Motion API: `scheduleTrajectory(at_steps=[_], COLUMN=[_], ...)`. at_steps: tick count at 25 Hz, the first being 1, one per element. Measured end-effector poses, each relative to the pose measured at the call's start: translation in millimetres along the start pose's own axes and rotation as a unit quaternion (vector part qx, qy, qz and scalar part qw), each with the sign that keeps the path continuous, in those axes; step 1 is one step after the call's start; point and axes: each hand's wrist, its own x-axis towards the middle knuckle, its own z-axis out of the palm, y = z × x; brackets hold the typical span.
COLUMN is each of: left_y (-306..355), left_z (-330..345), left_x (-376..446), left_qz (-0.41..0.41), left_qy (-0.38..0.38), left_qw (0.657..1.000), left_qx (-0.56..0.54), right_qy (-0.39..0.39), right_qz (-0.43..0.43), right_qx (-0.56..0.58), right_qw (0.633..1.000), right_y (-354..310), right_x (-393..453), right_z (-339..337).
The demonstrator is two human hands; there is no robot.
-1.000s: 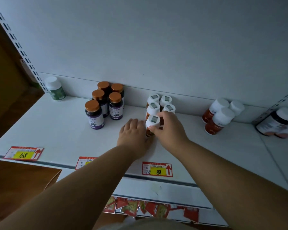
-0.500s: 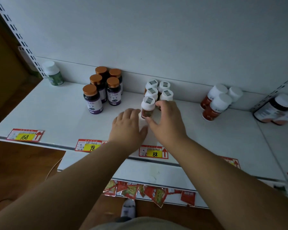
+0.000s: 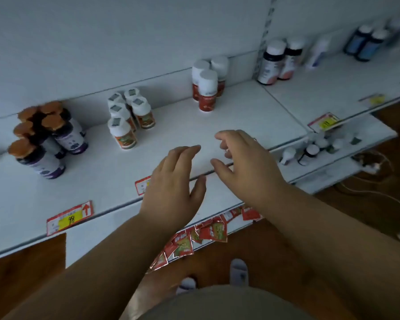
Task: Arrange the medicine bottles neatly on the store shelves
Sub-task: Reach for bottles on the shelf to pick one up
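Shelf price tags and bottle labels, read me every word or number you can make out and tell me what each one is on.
"98": handwritten on the yellow patch of the red-bordered price tag at the shelf front edge.
Second price tag, partly behind the left hand: unreadable.
Yellow tags on the right: blurred.
Bottle labels and red packets: too small or blurred.

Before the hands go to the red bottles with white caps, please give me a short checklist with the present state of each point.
1. Left hand holds nothing: ok.
2. Right hand holds nothing: ok.
3. Red bottles stand upright: ok.
4. Red bottles form a straight row: not ok, they sit clustered.
5. Bare shelf between hands and red bottles: ok.
6. Small white-capped bottles already grouped: ok.
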Motion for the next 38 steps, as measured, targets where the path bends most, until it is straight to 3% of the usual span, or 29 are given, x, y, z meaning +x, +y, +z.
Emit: scheduleTrajectory(at_steps=[2, 5, 9, 16, 22, 27, 31, 36, 38], left_y=[12.1, 40.4, 88.5, 158.9, 108.9, 33.8, -1.8, -21.0, -22.4], left_z=[9.1, 40.9, 98.9, 229.0, 390.5, 488.0, 530.2, 552.8, 548.4], left_x=[2.7, 6.8, -1.9, 36.9, 79.2, 123.6, 146.5, 151.9, 151.9], left_qz=[0.051, 0.116, 0.142, 0.062, -0.038, -0.070, -0.074, -0.076, -0.081], left_qy=[-0.056, -0.080, -0.150, -0.178, -0.178, -0.154, -0.131, -0.124, -0.117], left_qw=[0.997, 0.990, 0.977, 0.982, 0.982, 0.983, 0.985, 0.987, 0.988], left_qx=[-0.020, -0.033, -0.054, -0.030, -0.051, -0.064, -0.079, -0.061, -0.067], right_qy=[0.030, 0.064, 0.077, 0.046, 0.024, 0.087, 0.160, 0.274, 0.294], right_qz=[0.064, 0.111, 0.168, 0.181, 0.317, 0.340, 0.334, 0.325, 0.325], right_qx=[0.001, -0.032, -0.017, 0.035, 0.137, 0.156, 0.182, 0.239, 0.342], right_qw=[0.997, 0.991, 0.983, 0.982, 0.938, 0.923, 0.911, 0.873, 0.831], right_y=[13.9, 41.0, 99.8, 260.1, 390.5, 466.0, 500.5, 517.5, 511.9], right_x=[-28.0, -69.8, -109.0, -120.3, -98.8, -43.2, 15.2, 72.1, 65.4], right_z=[-9.5, -13.9, -31.9, -37.2, 108.3, 235.5, 308.7, 348.8, 336.7])
